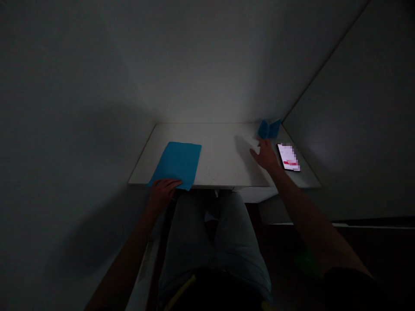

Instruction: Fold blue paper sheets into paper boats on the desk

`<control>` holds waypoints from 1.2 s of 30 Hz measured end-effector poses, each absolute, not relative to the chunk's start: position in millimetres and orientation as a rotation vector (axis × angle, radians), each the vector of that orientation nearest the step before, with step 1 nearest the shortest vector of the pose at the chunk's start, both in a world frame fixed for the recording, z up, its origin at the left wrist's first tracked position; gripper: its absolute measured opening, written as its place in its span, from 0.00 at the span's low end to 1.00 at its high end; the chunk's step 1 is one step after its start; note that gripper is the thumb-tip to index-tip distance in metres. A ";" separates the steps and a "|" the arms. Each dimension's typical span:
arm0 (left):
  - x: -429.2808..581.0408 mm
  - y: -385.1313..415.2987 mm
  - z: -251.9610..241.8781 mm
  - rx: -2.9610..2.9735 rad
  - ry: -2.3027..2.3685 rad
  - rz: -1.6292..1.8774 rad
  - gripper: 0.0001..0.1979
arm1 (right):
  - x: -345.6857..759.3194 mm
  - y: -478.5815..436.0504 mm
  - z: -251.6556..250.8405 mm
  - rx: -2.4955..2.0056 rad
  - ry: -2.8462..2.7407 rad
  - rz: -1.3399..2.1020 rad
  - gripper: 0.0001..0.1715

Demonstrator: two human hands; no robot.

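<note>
A flat blue sheet lies at the left of the white table, its near edge reaching slightly past the table's front edge. My left hand touches the sheet's near left corner, fingers laid out flat over it. Over the right part of the table my right hand is held with thumb and fingers apart and nothing between them. Just beyond its fingertips, at the back right, stands a small folded blue object; whether the fingers touch it I cannot tell.
A phone with a lit screen lies right of my right hand. Walls border the table at the back, left and right. A partly open white drawer shows below the front edge, above my legs. The room is dim.
</note>
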State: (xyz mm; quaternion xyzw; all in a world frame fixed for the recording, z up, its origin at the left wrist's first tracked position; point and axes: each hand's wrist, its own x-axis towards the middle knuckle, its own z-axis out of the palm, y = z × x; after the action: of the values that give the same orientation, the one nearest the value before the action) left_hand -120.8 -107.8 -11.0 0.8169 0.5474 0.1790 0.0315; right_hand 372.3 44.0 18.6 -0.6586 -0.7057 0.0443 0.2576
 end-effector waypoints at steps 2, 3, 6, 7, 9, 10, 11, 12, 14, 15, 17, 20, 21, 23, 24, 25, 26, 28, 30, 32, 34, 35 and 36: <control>-108.8 -105.1 11.2 2.596 1.510 0.560 0.21 | 336.9 16.2 21.9 -1.490 -2.194 0.280 0.40; -101.4 -102.7 25.3 2.640 1.414 0.559 0.21 | 319.2 2.2 25.5 -1.337 -2.295 0.324 0.43; -75.6 -95.0 79.4 2.754 1.157 0.545 0.21 | 275.5 -29.6 44.5 -1.014 -2.416 0.412 0.57; -67.1 -92.9 100.5 2.783 1.087 0.545 0.21 | 266.2 -35.3 53.0 -0.965 -2.411 0.433 0.56; -53.2 -89.9 144.3 2.832 1.017 0.596 0.20 | 256.4 -39.7 71.4 -0.897 -2.389 0.522 0.37; -48.9 -88.8 165.3 2.845 1.014 0.662 0.19 | 255.4 -39.5 80.4 -0.886 -2.357 0.594 0.28; -46.8 -87.6 184.3 2.842 1.051 0.769 0.18 | 256.6 -38.5 88.9 -0.892 -2.301 0.669 0.23; -47.0 -86.2 200.1 2.802 1.147 0.940 0.20 | 259.1 -37.3 96.4 -0.913 -2.220 0.739 0.22; -52.5 -80.7 217.3 2.631 1.330 1.302 0.34 | 266.2 -35.4 107.5 -0.973 -2.002 0.859 0.25; -56.2 -76.0 216.9 2.511 1.385 1.458 0.42 | 269.8 -34.7 110.6 -0.998 -1.884 0.910 0.26; -60.3 -62.0 197.3 2.268 1.393 1.634 0.52 | 275.2 -32.5 110.9 -1.023 -1.677 1.010 0.29; -49.1 -34.3 134.5 1.939 1.245 1.460 0.45 | 278.2 -24.3 96.0 -1.060 -1.470 1.144 0.34; -41.2 -25.6 111.1 1.817 1.196 1.368 0.40 | 278.3 -20.2 87.6 -1.086 -1.428 1.185 0.36; -23.5 -11.8 69.5 1.597 1.181 1.249 0.35 | 278.7 -11.7 68.0 -1.157 -1.360 1.254 0.38; -15.5 -7.0 53.2 1.524 1.194 1.230 0.34 | 279.4 -7.8 57.8 -1.188 -1.335 1.271 0.39; -8.8 -3.5 40.1 1.469 1.213 1.223 0.33 | 280.7 -4.6 47.8 -1.204 -1.324 1.271 0.39; -3.7 -1.1 30.0 1.425 1.235 1.217 0.33 | 282.4 -2.2 38.3 -1.202 -1.323 1.262 0.39; 1.4 1.5 16.3 1.368 1.260 1.204 0.31 | 287.2 0.1 21.6 -1.166 -1.342 1.252 0.37; 1.2 2.4 7.4 1.334 1.257 1.202 0.30 | 292.5 -0.2 8.1 -1.127 -1.363 1.274 0.36; -1.9 2.4 0.1 1.317 1.223 1.195 0.29 | 297.1 -1.5 -2.6 -1.125 -1.358 1.278 0.35; -6.1 1.9 -6.1 1.312 1.169 1.155 0.28 | 300.5 -2.3 -10.4 -1.153 -1.330 1.230 0.35; -8.1 1.7 -8.6 1.314 1.139 1.130 0.27 | 301.7 -2.2 -13.3 -1.167 -1.320 1.195 0.34; -10.0 1.6 -10.6 1.315 1.116 1.108 0.27 | 302.7 -1.9 -15.5 -1.177 -1.319 1.165 0.34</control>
State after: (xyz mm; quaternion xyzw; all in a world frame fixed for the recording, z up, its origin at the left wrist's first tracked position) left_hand -10.0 1.6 -10.6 0.5484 0.4653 0.4618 0.5192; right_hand 302.7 -1.9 -15.5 -0.4847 -0.5429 0.4797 0.4900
